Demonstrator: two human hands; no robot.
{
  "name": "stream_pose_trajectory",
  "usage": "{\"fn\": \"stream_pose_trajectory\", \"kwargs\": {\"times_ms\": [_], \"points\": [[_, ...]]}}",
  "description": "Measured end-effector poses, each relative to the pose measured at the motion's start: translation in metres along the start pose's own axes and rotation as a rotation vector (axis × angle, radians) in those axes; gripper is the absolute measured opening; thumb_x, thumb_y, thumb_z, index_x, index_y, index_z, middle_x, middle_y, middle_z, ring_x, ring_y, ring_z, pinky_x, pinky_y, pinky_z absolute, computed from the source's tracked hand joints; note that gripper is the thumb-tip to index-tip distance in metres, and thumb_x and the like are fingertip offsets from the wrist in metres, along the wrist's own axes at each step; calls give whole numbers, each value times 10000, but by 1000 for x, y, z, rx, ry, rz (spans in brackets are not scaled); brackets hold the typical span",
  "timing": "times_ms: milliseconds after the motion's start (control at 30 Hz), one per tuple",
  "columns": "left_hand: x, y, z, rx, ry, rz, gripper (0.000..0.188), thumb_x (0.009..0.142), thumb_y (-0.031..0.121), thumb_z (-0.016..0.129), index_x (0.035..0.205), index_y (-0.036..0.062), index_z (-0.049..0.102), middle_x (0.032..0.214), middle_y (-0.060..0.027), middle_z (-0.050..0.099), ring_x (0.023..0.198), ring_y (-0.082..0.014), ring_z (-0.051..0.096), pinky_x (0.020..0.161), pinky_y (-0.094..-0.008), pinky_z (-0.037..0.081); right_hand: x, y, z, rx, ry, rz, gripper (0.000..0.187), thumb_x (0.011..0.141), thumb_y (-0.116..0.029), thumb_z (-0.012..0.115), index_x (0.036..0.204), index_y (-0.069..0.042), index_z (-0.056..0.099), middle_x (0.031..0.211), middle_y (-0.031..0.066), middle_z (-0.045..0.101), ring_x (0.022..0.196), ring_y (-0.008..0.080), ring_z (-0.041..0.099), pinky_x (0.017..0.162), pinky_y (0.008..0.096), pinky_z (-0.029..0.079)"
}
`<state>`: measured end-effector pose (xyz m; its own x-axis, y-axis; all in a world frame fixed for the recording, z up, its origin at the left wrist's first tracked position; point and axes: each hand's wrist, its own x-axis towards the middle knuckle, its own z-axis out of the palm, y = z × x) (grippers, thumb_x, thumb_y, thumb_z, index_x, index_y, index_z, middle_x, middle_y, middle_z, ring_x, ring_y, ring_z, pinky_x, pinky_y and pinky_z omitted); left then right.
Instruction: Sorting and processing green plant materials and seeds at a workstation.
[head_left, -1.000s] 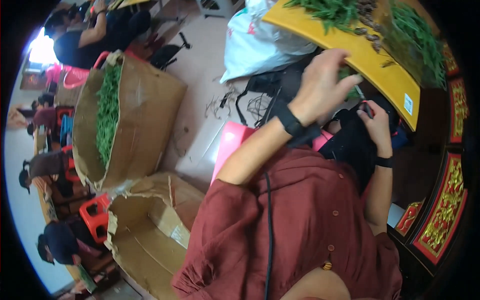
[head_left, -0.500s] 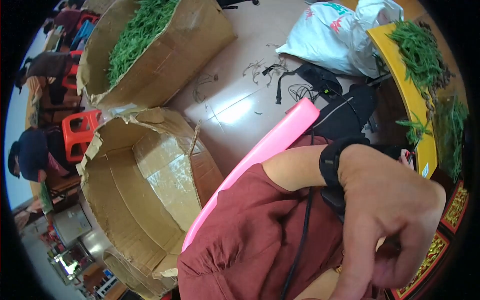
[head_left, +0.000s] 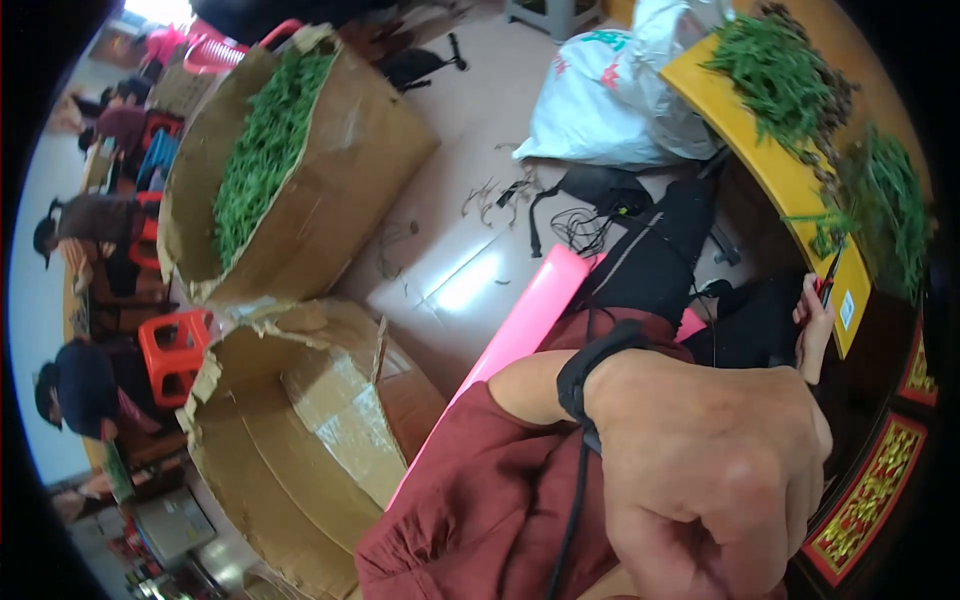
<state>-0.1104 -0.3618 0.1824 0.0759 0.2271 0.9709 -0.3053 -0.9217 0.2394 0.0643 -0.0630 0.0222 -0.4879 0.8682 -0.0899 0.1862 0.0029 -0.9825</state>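
My left hand is raised close in front of the view, a black band round its wrist and its fingers curled inward. Whatever those fingers may hold is hidden. Beyond it, at the yellow table edge, my right hand grips slim snips with red and black handles. The dark tips point at a small green sprig on the edge. A larger heap of green sprigs lies farther up the tabletop, with brown stems beside it. More green sprigs lie to the right.
An open carton full of green sprigs stands at upper left; a torn carton is nearer. A white sack, black bag and cables lie on the floor. A pink stool is under me. People sit at far left by a red stool.
The view has shifted, and my left hand now sits further left and curls more tightly. More of my right hand and the snips shows at the table edge.
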Motion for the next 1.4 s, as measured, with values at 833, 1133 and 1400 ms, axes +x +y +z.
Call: {"fn": "stream_pose_trajectory", "kwargs": {"times_ms": [833, 1133, 1400], "points": [[-65, -302, -64, 273, 567, -1466, 161, 944, 184, 540, 905, 59, 632, 729, -11, 628, 616, -55, 515, 590, -181, 398, 301, -118, -358, -797, 393, -118, 461, 694, -393, 720, 906, 13, 660, 854, 138, 645, 751, 266, 605, 674, 430, 474], [-65, -302, -57, 263, 592, -1479, 174, 943, 210, 555, 906, 59, 634, 724, -14, 628, 614, -57, 515, 585, -183, 396, 258, -137, -354, -852, 621, 99, 495, 736, -390, 628, 1036, 2, 666, 1091, 222, 645, 1021, 340, 623, 845, 391, 477], [-71, -308, -40, 269, 590, -1511, 177, 945, 199, 547, 914, 49, 637, 743, -15, 629, 648, -64, 530, 604, -191, 394, 228, -99, -335, -641, 831, -64, 504, 763, -451, 657, 1002, -7, 660, 1000, 217, 661, 979, 376, 619, 833, 424, 471]]}}
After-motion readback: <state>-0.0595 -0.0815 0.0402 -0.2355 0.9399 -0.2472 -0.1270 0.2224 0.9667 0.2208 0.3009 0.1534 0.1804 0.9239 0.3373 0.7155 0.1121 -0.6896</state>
